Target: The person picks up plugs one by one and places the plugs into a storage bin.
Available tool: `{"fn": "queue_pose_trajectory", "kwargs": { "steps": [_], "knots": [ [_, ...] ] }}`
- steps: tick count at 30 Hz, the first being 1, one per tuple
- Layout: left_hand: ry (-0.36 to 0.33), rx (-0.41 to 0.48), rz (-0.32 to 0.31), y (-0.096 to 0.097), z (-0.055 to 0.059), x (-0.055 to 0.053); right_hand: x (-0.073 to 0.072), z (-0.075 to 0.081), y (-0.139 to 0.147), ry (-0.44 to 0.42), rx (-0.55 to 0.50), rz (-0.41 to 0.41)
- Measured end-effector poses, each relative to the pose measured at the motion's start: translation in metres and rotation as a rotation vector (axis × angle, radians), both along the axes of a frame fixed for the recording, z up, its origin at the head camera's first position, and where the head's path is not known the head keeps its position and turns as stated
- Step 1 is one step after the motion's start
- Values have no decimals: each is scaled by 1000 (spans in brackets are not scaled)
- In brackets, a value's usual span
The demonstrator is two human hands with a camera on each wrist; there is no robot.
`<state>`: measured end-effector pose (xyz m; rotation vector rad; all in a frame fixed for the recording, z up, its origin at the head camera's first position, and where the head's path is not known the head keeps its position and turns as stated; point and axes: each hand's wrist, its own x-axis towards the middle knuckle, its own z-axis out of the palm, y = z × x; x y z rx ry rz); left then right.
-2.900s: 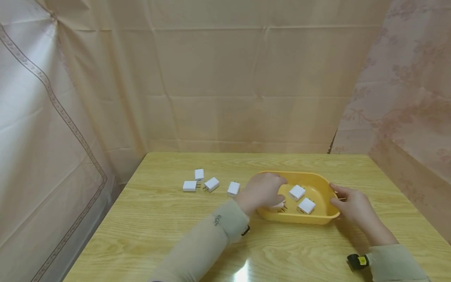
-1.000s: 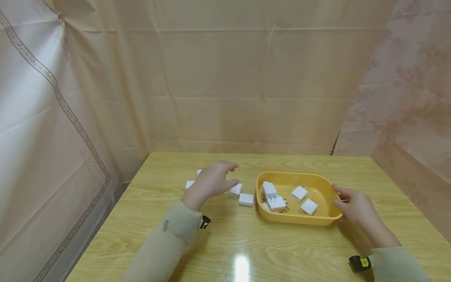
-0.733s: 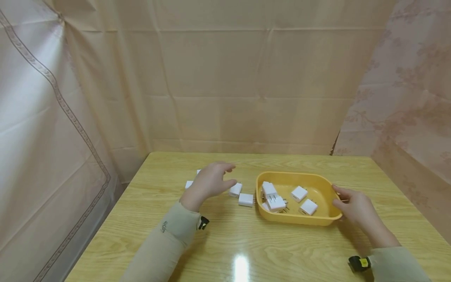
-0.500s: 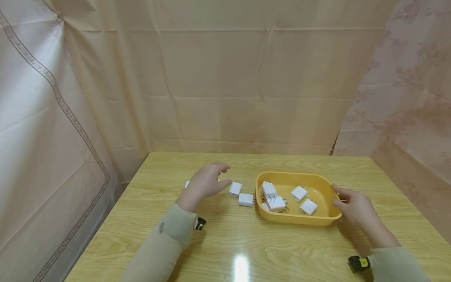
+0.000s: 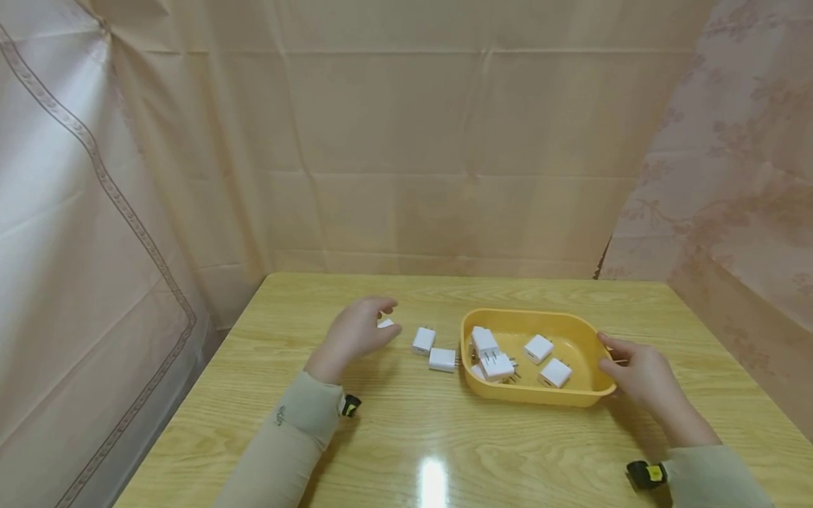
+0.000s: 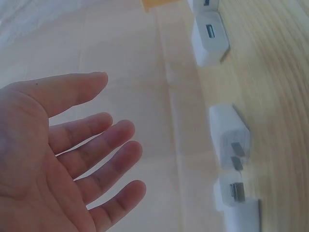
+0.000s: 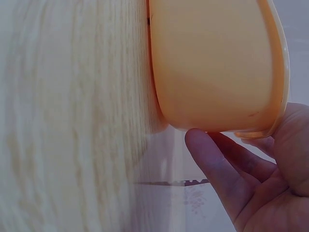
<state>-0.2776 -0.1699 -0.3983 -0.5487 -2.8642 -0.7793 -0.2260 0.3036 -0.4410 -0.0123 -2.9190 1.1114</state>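
My left hand [image 5: 356, 333] hovers with relaxed, spread fingers over the left group of white USB charger plugs, holding nothing; the left wrist view shows its bare palm [image 6: 34, 169]. One charger [image 5: 385, 324] peeks out between thumb and fingers, and others are hidden behind the hand. To its right lie a charger [image 5: 423, 341] and another charger [image 5: 442, 360] beside the yellow plastic basin [image 5: 527, 397]. Several chargers sit inside, among them a stacked charger [image 5: 485, 341] at the left end. My right hand [image 5: 644, 377] pinches the basin's right end, thumb at the rim and fingers outside below it.
A wood-grain table [image 5: 540, 451] carries everything. Behind it hangs a beige curtain [image 5: 381, 155], with pale cloth [image 5: 76, 282] on the left and floral cloth [image 5: 749, 176] on the right.
Earlier my left hand was in the basin among the chargers; it came out empty and has since drifted left over the table chargers. My right hand stays on the basin.
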Motion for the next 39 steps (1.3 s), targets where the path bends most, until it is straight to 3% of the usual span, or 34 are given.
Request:
{"fn": "queue_pose_trajectory", "kwargs": {
  "steps": [19,25,34,39],
  "knots": [
    [-12,15,41,-16,-12,-5,1,-3,1,37,-8,16],
    [-19,-11,83,-24,-18,-11,2,-3,0,40,-22,11],
    [-102,21,110,-37,-25,-17,1,-3,0,36,-29,4],
    [-99,3,101,-41,-30,-19,2,-2,0,29,-35,3]
  ]
}}
